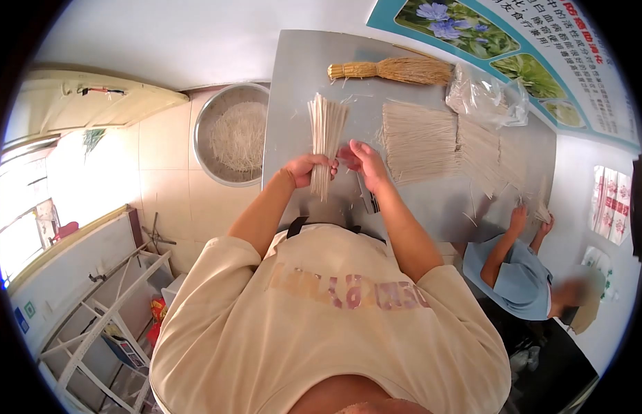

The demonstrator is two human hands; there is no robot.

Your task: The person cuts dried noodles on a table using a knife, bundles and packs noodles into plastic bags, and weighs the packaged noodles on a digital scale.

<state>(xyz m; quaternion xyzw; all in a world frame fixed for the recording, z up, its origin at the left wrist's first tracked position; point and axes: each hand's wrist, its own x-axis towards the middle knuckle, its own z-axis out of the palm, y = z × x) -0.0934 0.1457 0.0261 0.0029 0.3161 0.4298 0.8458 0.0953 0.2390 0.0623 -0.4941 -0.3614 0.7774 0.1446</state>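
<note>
Cream shirt [355, 331], six o'clock; at twelve, our left hand [306, 170] wraps its fingers round the strand bundle [326, 124]; our right hand [366, 165], fingers parted, empty, lies beside it. Loosened grip, we judge, could scatter strands over the desk [291, 90].

Over the left part of the flat metal bench [290, 90], the left fingers [321, 160] hold a long bundle of thin, straight strands [326, 127]; the right fingers [364, 148] are just right of it. Further right lies a broad, flat row of strands [421, 141], then looser strands [479, 155]. Behind the row lies a long straw broom [390, 70], a crumpled plastic bag [490, 100] at its right end. Left of the bench, a round metal basin [199, 141] contains loose strands [238, 138].
</note>
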